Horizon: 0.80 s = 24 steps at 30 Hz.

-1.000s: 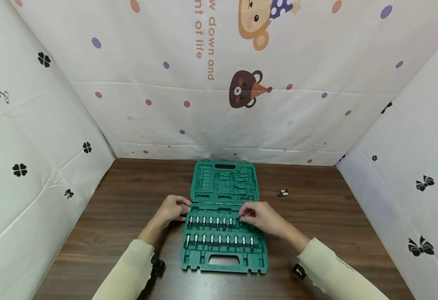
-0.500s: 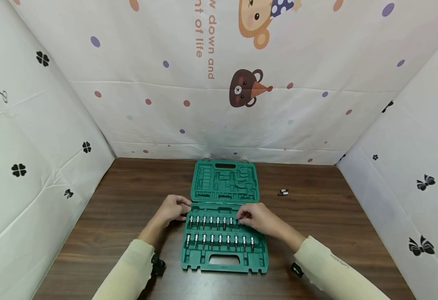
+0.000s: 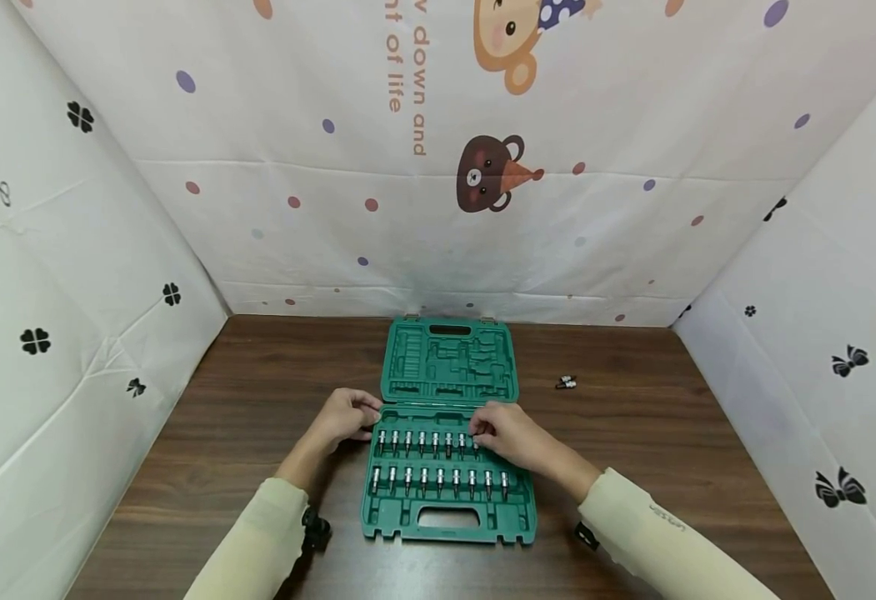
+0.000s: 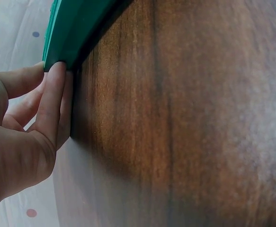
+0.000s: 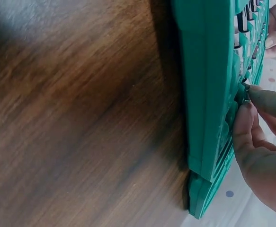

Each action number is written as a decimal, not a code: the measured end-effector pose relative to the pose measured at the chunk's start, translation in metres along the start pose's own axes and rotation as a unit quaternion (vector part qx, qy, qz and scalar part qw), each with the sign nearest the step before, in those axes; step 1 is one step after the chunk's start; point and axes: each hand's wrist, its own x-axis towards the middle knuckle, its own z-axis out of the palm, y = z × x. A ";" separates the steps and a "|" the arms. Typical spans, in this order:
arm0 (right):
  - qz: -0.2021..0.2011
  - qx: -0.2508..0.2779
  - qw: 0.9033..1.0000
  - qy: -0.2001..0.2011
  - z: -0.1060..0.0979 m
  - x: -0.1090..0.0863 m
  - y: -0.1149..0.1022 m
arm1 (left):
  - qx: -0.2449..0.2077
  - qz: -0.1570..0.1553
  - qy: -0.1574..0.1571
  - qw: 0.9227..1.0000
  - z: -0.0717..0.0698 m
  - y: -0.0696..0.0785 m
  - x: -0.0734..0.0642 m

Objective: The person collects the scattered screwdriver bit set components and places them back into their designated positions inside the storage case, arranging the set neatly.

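A green plastic tool case (image 3: pixel 396 523) lies open on the table, its moulded lid (image 3: pixel 450 371) folded away from me. Two rows of silver-and-black bit sockets stand in its tray. My left hand (image 3: pixel 343 417) holds the case by its upper left corner; in the left wrist view the thumb is on the rim and fingers press the side wall. With thumb and fingertips, my right hand (image 3: pixel 511 433) pinches a bit socket (image 3: pixel 476 447) at the right end of the upper row. In the right wrist view those fingertips are down at the tray, partly hiding the socket.
Two loose bit sockets (image 3: pixel 566 382) lie on the brown wood table (image 3: pixel 618 400), right of the lid. Printed white sheets (image 3: pixel 317 233) hang behind the table and along both sides. A cut-out handle (image 3: pixel 448 519) runs through the tray's near edge.
My right hand has shifted slightly left along the upper row, and a bit socket now shows upright at its fingertips, beside the others. My left hand keeps its place.
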 end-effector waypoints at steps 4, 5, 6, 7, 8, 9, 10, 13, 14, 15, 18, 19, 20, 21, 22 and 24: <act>0.012 -0.011 1.000 0.012 0.001 0.000 -0.001 | 0.002 0.000 0.000 1.000 0.000 0.000 -0.001; 0.015 -0.012 1.000 0.014 0.001 0.000 -0.001 | 0.003 0.002 0.000 1.000 0.000 0.000 -0.001; 0.018 -0.014 1.000 0.017 0.002 0.000 -0.001 | 0.003 0.002 0.000 1.000 0.000 0.000 -0.001; 0.021 -0.016 0.999 0.019 0.002 0.000 -0.001 | 0.004 0.001 0.000 1.000 0.000 -0.001 -0.001; 0.025 -0.016 0.999 0.021 0.002 0.000 -0.002 | 0.004 0.002 0.000 1.000 0.000 -0.001 -0.001; 0.029 -0.017 0.999 0.024 0.002 0.000 -0.002 | 0.004 0.002 0.000 1.000 0.000 -0.001 -0.001; 0.032 -0.017 0.999 0.025 0.002 0.000 -0.002 | 0.004 0.002 -0.001 1.000 0.000 -0.001 0.000; 0.044 -0.015 0.998 0.031 0.002 0.001 -0.002 | 0.006 0.001 -0.002 1.000 0.001 0.000 0.000; 0.048 -0.013 0.998 0.033 0.002 0.002 -0.002 | 0.007 0.001 -0.002 1.000 0.001 0.000 0.000; 0.052 -0.012 0.998 0.033 0.002 0.002 -0.002 | 0.008 0.001 -0.001 1.000 0.001 0.001 0.000; 0.070 -0.010 0.997 0.033 0.002 0.005 -0.003 | 0.012 0.001 0.000 1.000 0.001 0.001 0.000; 0.076 -0.010 0.997 0.032 0.002 0.006 -0.003 | 0.011 0.001 0.001 1.000 0.001 0.001 0.000; 0.083 -0.008 0.996 0.029 0.002 0.007 -0.003 | 0.010 0.000 0.001 1.000 0.001 0.002 0.000; 0.087 -0.007 0.996 0.027 0.002 0.008 -0.003 | 0.011 0.000 0.001 1.000 0.001 0.001 0.000; 0.090 -0.006 0.996 0.025 0.002 0.009 -0.003 | 0.012 0.000 0.001 1.000 0.001 0.001 0.000; 0.093 -0.002 0.995 0.021 0.002 0.011 -0.003 | 0.010 -0.001 0.004 1.000 0.002 0.001 0.000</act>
